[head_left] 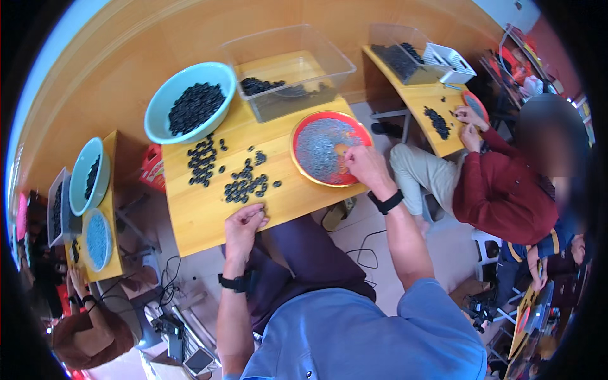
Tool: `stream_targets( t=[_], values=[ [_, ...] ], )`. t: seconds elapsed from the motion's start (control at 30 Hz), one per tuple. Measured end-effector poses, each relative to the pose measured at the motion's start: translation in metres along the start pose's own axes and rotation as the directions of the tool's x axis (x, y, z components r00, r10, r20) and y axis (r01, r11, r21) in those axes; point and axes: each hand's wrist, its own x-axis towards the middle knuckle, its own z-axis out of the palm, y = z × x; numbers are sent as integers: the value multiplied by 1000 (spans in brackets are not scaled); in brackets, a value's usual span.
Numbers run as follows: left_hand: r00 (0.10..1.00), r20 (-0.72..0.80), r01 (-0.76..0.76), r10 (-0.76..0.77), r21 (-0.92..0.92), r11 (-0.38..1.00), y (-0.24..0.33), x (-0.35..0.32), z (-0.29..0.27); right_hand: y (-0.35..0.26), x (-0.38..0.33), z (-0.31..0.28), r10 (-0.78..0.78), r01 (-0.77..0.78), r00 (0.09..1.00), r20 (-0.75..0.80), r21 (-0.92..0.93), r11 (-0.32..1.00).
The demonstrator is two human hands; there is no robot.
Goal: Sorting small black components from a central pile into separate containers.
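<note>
My left hand (244, 229) is at the near edge of the yellow table (196, 223), its thumb and fingers pinched together. A tiny dark bit shows at the fingertips, too small to name. Just beyond it lie two loose groups of small round black pieces (239, 185). My right hand (367, 166) reaches over the near right rim of a round red tray (364, 132). Its fingers are closed in a pinch at the small grey pieces (322, 147) spread in the tray. Whatever these fingers hold is hidden.
A turquoise basin (154, 123) heaped with black pieces and a clear plastic bin (291, 111) stand at the table's far side. To the right, a person in a dark red top (500, 183) works at another table (415, 98). Another person (95, 332) sits at the left.
</note>
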Motion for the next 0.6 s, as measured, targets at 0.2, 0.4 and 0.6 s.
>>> stream_targets(
  t=[0.2, 0.4, 0.6],
  values=[
    [1000, 11, 13, -13, -68, 998, 3, 6, 8, 13, 1, 2, 32, -32, 999, -5, -18, 999],
    [1000, -4, 15, -15, -79, 997, 11, 6, 8, -15, -6, -14, -36, 36, 997, -70, -1, 999],
    [994, -45, -103, 99, -100, 990, 13, 24, 5, -76, -37, -7, -101, 95, 994, -31, 685, 723]
  ],
)
